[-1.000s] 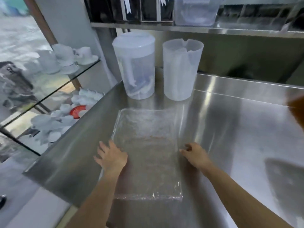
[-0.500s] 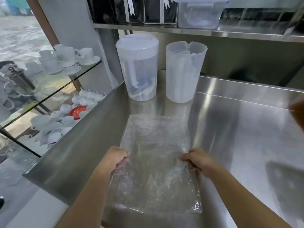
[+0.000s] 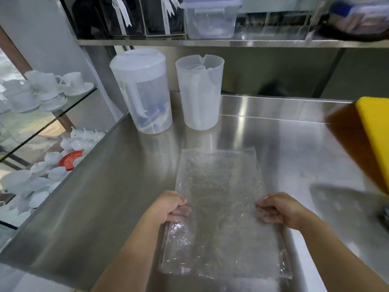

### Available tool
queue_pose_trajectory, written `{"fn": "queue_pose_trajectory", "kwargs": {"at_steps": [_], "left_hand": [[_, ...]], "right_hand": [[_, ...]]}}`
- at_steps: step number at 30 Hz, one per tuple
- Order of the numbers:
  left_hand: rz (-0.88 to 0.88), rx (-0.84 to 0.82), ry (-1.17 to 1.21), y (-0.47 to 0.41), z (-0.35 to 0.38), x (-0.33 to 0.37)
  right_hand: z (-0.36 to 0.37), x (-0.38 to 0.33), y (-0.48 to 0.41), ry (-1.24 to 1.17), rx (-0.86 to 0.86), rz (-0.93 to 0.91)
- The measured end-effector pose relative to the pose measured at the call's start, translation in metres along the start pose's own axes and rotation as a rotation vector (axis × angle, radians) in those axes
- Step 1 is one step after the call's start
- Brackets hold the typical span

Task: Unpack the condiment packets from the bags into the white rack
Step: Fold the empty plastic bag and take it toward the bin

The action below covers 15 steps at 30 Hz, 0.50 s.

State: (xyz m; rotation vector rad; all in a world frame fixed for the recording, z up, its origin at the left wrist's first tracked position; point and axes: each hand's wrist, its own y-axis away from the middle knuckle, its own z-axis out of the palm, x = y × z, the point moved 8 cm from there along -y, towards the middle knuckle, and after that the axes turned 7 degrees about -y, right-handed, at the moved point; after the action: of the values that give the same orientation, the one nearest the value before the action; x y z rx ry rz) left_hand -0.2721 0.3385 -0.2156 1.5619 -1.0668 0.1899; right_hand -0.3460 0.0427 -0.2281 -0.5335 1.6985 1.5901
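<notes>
A flat, clear, crinkled plastic bag (image 3: 221, 197) lies lengthwise on the steel counter (image 3: 105, 197), its near end hanging toward me over the front edge. My left hand (image 3: 170, 207) grips the bag's left edge, fingers curled under it. My right hand (image 3: 277, 209) grips the right edge the same way. The bag looks flat, with no packets visible inside. No white rack and no condiment packets show in the head view.
Two translucent plastic pitchers stand at the back, one lidded (image 3: 143, 91) and one open (image 3: 200, 91). A yellow-and-brown object (image 3: 366, 142) sits at the right edge. A shelf above holds a clear lidded container (image 3: 210, 17). White cups and saucers (image 3: 46, 91) fill glass shelves at left.
My hands went from resting flat beside the bag to gripping its two side edges. The bag has been drawn toward me, its near end now past the counter's front edge.
</notes>
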Motion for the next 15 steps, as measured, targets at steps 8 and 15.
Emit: {"fn": "queue_pose_trajectory", "kwargs": {"at_steps": [8,15], "left_hand": [[0.019,-0.184,-0.146,0.002,0.030,0.007],[0.129,-0.060,-0.106,-0.006,0.038,0.027]], "right_hand": [[-0.048,0.023,0.022,-0.113,-0.036,0.054],[-0.054,0.024,0.024,-0.135,0.026,0.034]]}}
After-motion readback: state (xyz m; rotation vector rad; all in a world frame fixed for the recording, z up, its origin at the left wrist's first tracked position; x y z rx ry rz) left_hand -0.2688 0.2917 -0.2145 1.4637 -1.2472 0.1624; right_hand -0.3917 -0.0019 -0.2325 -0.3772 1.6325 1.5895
